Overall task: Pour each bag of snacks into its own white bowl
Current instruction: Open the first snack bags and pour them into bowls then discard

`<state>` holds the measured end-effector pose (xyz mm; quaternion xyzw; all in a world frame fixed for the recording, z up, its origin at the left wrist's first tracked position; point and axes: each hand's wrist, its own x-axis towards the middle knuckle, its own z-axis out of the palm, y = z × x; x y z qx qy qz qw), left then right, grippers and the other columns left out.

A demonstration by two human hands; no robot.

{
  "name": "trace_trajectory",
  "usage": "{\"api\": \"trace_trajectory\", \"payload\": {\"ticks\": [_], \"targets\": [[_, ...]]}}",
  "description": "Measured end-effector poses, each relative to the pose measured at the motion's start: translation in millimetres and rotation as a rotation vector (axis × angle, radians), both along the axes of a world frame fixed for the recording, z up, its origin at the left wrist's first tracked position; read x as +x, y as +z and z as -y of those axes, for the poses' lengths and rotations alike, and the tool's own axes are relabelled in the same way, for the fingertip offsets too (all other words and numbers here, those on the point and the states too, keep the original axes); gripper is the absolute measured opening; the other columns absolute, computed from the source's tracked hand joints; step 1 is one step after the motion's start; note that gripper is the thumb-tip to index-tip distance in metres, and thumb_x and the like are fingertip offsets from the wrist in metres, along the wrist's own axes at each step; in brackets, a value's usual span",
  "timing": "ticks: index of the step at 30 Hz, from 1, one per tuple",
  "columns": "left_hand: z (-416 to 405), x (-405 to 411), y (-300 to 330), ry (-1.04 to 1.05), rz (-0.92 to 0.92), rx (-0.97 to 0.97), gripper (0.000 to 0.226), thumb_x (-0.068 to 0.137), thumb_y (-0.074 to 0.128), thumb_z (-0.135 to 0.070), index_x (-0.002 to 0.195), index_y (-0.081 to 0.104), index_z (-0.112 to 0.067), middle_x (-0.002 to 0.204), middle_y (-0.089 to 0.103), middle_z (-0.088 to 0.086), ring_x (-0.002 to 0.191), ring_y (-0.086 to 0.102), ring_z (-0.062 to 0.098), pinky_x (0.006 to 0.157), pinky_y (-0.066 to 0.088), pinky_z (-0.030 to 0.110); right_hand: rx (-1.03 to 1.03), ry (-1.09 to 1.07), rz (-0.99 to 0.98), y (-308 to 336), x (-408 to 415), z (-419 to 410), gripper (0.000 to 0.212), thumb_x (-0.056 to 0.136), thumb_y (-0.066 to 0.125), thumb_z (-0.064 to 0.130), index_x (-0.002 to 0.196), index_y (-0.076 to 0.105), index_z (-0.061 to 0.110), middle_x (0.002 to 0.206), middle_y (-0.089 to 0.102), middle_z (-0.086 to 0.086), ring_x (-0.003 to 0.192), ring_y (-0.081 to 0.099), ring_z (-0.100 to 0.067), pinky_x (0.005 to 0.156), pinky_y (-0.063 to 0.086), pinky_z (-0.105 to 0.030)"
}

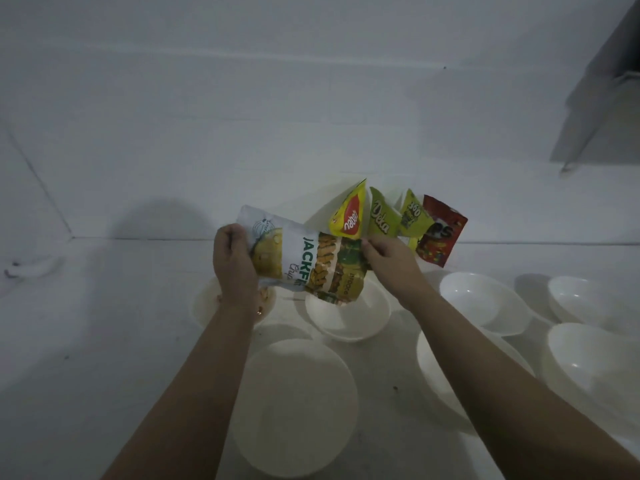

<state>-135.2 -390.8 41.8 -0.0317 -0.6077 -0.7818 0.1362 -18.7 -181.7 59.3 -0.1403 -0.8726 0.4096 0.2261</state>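
The head view shows the jackfruit chips bag held in the air at the middle of the frame, lying nearly on its side, its long axis running from the upper left down to the lower right. The left hand grips the raised end, its fingers curled round the pack's edge, while the right hand pinches the upper edge near the lower end. That lower end hangs directly above the white bowl at centre, so the pour, as I judge it, turns on tipping the left end higher while the mouth stays over that rim; whether the mouth is already torn open I cannot tell. Just left of it, half hidden behind the left wrist, a second bowl seems to hold some orange snack already. A large bowl sits nearer the viewer, and three more bowls stand at the right. Behind the hands, four unopened-looking packs lean against the wall: a yellow bag, a green Dela bag, a small lime bag and a red bag. The bench is pale and dimly lit, meeting a white wall, with a grey cabinet corner at the upper right.
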Motion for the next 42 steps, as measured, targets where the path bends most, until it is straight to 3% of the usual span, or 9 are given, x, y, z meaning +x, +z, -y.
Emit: {"api": "trace_trajectory", "payload": {"ticks": [8, 12, 15, 20, 22, 27, 31, 35, 42], "targets": [[4.2, 4.5, 16.6, 0.009, -0.065, -0.136, 0.021, 0.097, 0.048, -0.034, 0.077, 0.054, -0.031, 0.078, 0.051, -0.008, 0.077, 0.049, 0.011, 0.068, 0.041, 0.03, -0.178, 0.057, -0.024, -14.8, -6.1, 0.4, 0.032, 0.099, 0.05, 0.021, 0.083, 0.064, -0.002, 0.083, 0.063, -0.027, 0.076, 0.059, -0.035, 0.073, 0.051, -0.05], [3.1, 5.3, 17.0, -0.017, -0.127, -0.24, 0.02, 0.098, 0.045, -0.036, 0.084, 0.054, -0.024, 0.077, 0.051, -0.01, 0.077, 0.049, 0.012, 0.069, 0.04, 0.031, -0.32, 0.069, -0.008, -25.5, -1.4, -5.3, 0.044, 0.094, 0.051, 0.037, 0.092, 0.061, -0.006, 0.095, 0.061, -0.034, 0.09, 0.06, -0.048, 0.09, 0.047, -0.066], [1.7, 9.0, 20.7, -0.032, -0.152, -0.286, 0.019, 0.099, 0.045, -0.034, 0.087, 0.054, -0.022, 0.077, 0.052, -0.011, 0.074, 0.049, 0.006, 0.067, 0.04, 0.029, -0.282, 0.056, -0.027, -25.7, 1.3, -4.9, 0.039, 0.096, 0.052, 0.031, 0.085, 0.063, -0.005, 0.08, 0.062, -0.024, 0.077, 0.06, -0.037, 0.085, 0.049, -0.062], [7.2, 8.2, 27.7, -0.027, -0.171, -0.308, 0.019, 0.098, 0.045, -0.039, 0.084, 0.055, -0.031, 0.08, 0.055, -0.011, 0.078, 0.052, 0.009, 0.07, 0.043, 0.033, -0.26, 0.048, -0.071, -25.4, -0.3, 0.1, 0.043, 0.093, 0.05, 0.033, 0.08, 0.06, -0.006, 0.076, 0.059, -0.028, 0.069, 0.052, -0.022, 0.069, 0.05, -0.048], [7.2, 9.8, 30.0, -0.038, -0.172, -0.304, 0.019, 0.098, 0.045, -0.04, 0.085, 0.056, -0.031, 0.08, 0.056, -0.012, 0.078, 0.052, 0.008, 0.071, 0.044, 0.032, -0.27, 0.041, -0.085, -24.3, -0.4, -0.5, 0.044, 0.091, 0.049, 0.036, 0.081, 0.061, -0.005, 0.083, 0.061, -0.03, 0.07, 0.057, -0.031, 0.071, 0.051, -0.045], [7.5, 12.4, 34.8, -0.03, -0.2, -0.327, 0.019, 0.099, 0.044, -0.038, 0.089, 0.056, -0.026, 0.081, 0.057, -0.013, 0.078, 0.053, 0.006, 0.073, 0.044, 0.031, -0.265, 0.056, -0.104, -25.0, -2.6, -3.4, 0.05, 0.089, 0.047, 0.042, 0.084, 0.062, -0.005, 0.085, 0.063, -0.03, 0.085, 0.06, -0.047, 0.083, 0.049, -0.067], [7.9, 11.6, 38.9, -0.037, -0.21, -0.352, 0.02, 0.099, 0.043, -0.04, 0.087, 0.055, -0.03, 0.08, 0.056, -0.013, 0.079, 0.052, 0.009, 0.072, 0.044, 0.034, -0.281, 0.041, -0.121, -22.3, -4.0, -3.9, 0.051, 0.089, 0.047, 0.044, 0.08, 0.059, -0.005, 0.083, 0.06, -0.031, 0.076, 0.06, -0.042, 0.079, 0.055, -0.057], [9.0, 11.4, 41.3, -0.045, -0.221, -0.355, 0.021, 0.098, 0.043, -0.044, 0.087, 0.055, -0.031, 0.078, 0.056, -0.012, 0.077, 0.053, 0.011, 0.072, 0.045, 0.037, -0.282, 0.034, -0.121, -19.7, -6.6, -4.7, 0.043, 0.094, 0.048, 0.036, 0.08, 0.059, -0.003, 0.084, 0.06, -0.031, 0.073, 0.059, -0.033, 0.083, 0.049, -0.066], [10.4, 18.9, 44.8, -0.027, -0.246, -0.413, 0.02, 0.1, 0.042, -0.044, 0.089, 0.054, -0.032, 0.084, 0.06, 0.004, 0.077, 0.055, 0.014, 0.073, 0.051, 0.047, -0.196, 0.018, -0.082, -13.1, -3.6, -2.2, 0.034, 0.102, 0.046, 0.023, 0.079, 0.06, 0.003, 0.076, 0.061, -0.021, 0.072, 0.057, -0.029, 0.069, 0.048, -0.048]]}}
